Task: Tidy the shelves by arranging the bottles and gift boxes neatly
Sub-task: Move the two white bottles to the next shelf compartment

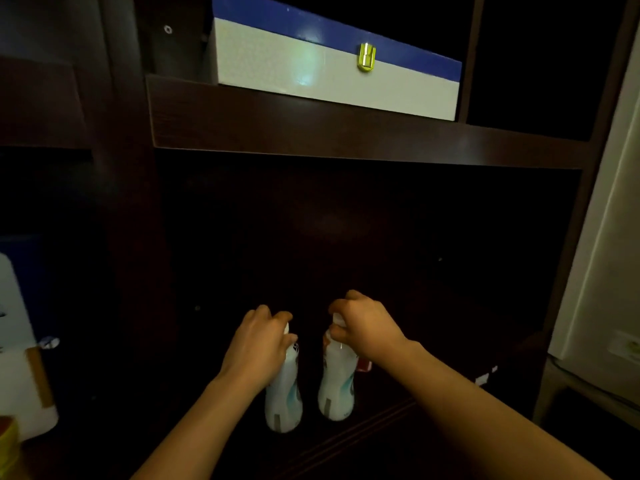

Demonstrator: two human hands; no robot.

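Note:
Two white plastic bottles stand upright side by side in the dark lower shelf compartment. My left hand grips the neck of the left bottle. My right hand grips the cap and neck of the right bottle. A small gap separates the two bottles. On the shelf above rests a white gift box with a blue lid and a gold clasp, set at a slant to the shelf edge.
The dark wooden shelf board runs across above the hands. A white object sits at the left edge, with a yellow item below it. A small red thing shows behind the right bottle. A pale wall or appliance stands at the right.

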